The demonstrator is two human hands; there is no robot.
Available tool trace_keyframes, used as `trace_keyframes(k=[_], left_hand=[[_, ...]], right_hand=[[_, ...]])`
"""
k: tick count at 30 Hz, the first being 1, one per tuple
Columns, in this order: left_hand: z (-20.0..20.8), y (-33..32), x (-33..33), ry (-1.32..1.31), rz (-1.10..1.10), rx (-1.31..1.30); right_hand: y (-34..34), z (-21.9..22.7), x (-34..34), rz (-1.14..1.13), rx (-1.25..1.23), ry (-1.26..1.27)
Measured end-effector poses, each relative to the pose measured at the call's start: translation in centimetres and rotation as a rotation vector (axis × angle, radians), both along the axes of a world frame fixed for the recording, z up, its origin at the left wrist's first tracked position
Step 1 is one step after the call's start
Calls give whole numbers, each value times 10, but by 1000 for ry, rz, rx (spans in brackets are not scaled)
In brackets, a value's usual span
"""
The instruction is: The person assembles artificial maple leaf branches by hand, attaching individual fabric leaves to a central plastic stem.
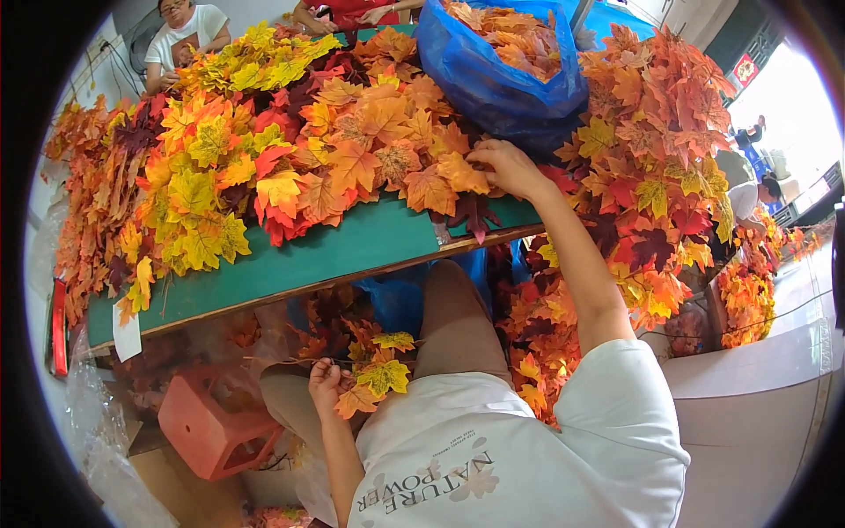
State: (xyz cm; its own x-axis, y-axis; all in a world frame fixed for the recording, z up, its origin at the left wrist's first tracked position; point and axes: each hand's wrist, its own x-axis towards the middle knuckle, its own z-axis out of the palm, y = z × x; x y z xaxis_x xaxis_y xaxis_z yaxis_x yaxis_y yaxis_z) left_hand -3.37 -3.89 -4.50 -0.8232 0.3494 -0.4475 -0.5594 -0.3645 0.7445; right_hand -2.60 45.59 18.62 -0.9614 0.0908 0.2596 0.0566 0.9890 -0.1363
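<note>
My left hand (327,384) is closed around the thin stem of an artificial maple leaf spray (385,376), held low over my lap. Its leaves are yellow, orange and dark red. My right arm stretches over the front edge of the green table (290,264). At the pile's near right end, the fingers of my right hand (510,169) pinch an orange maple leaf (461,173). Beneath that leaf, a dark red leaf (473,214) hangs over the table edge. The leaf pile (352,167) spreads across the tabletop in yellow, orange and red.
A blue plastic bag (502,97) of orange leaves stands behind my right hand. More leaf bunches (651,158) hang at the right. Under the table's left side is a pink plastic stool (211,422). Clear plastic wrap (97,422) lies at far left. Other people (189,40) sit across the table.
</note>
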Motion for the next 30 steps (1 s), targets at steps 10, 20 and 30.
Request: trace_keyframes(k=[10,20,30], left_hand=[[11,6,4,-21,49,44],[-1,4,3,-28,38,35],[-2,3,4,-47,51,2]], right_hand=[[20,-10,1,117,155,56],[18,17,36,-7,125,652],[17,-56,55,-617,-1183,1374]])
